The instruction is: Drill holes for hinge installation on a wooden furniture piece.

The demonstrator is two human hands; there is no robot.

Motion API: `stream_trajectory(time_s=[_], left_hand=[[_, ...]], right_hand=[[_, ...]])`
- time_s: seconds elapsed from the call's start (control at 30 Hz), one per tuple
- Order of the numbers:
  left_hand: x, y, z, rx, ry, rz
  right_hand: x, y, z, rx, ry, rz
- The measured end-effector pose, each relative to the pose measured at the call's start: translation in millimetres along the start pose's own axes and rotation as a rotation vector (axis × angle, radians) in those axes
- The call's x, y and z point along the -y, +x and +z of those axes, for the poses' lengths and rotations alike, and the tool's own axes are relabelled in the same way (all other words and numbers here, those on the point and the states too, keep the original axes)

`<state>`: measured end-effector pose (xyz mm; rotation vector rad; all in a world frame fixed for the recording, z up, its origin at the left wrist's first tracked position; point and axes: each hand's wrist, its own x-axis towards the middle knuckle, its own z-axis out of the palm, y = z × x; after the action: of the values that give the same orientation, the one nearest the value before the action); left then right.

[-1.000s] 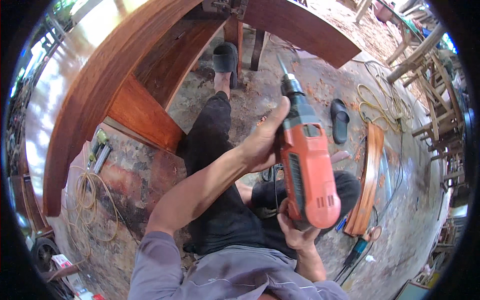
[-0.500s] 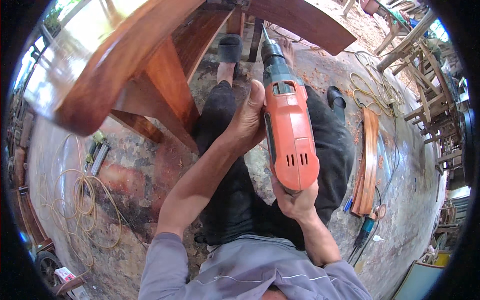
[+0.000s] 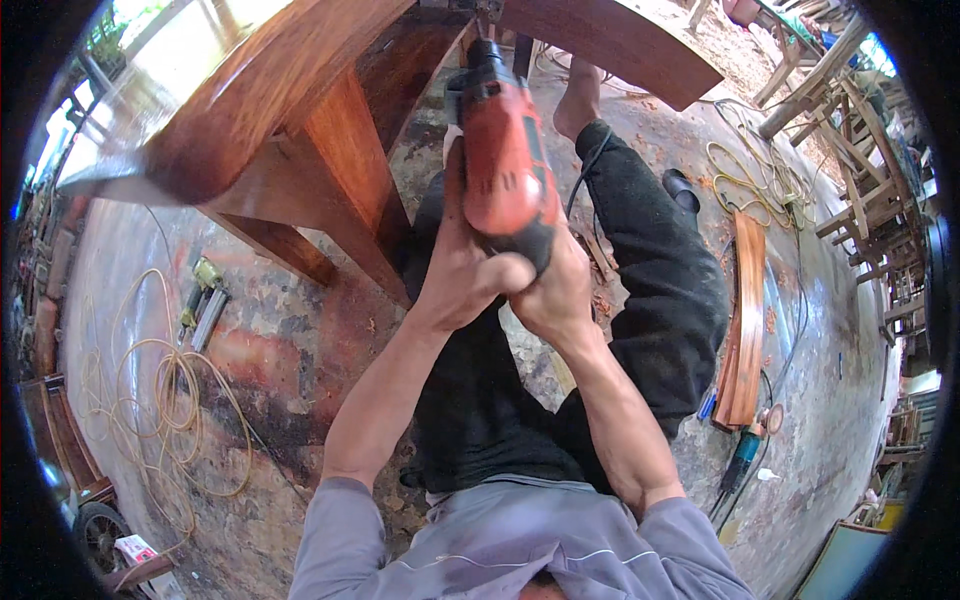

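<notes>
A red and black power drill [image 3: 498, 150] points away from me, its front end at a dark metal fitting [image 3: 487, 9] beneath the reddish-brown wooden furniture [image 3: 215, 105], between the curved member and a board [image 3: 610, 40]; the bit tip is hard to make out. My left hand [image 3: 462, 265] is closed on the drill's left side and rear, thumb across the back. My right hand [image 3: 553, 280] grips the rear handle from the right, partly hidden. The drill is blurred. My legs stretch under the furniture, with my bare right foot [image 3: 580, 100] beside a dark leg.
Right: loose wooden strips [image 3: 742, 320], an angle grinder [image 3: 742, 450], coiled cords [image 3: 745, 180], a dark sandal [image 3: 682, 190] and stacked wooden frames [image 3: 860, 190]. Left: a pneumatic tool [image 3: 205, 300] and coiled hose [image 3: 170, 400] on the floor. Wood shavings lie about.
The drill has swung left and forward to the fitting at the top. My left hand has shifted from its side to its rear, alongside my right hand. My right leg has straightened forward.
</notes>
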<state>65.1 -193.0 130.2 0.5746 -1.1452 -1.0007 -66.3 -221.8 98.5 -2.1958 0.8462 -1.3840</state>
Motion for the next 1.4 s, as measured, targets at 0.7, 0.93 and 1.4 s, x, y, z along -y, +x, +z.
stream_trajectory(time_s=[0.7,0.93,1.4], left_hand=[[49,91,-47,-0.325,-0.126,-0.134],[58,92,-40,-0.339,-0.114,-0.140],[58,90,-54,-0.272,-0.171,-0.119]], right_hand=[[-76,82,41,0.117,-0.258,0.030],[-85,83,27,0.118,-0.237,-0.042],[-71,87,30,0.147,-0.323,-0.067]])
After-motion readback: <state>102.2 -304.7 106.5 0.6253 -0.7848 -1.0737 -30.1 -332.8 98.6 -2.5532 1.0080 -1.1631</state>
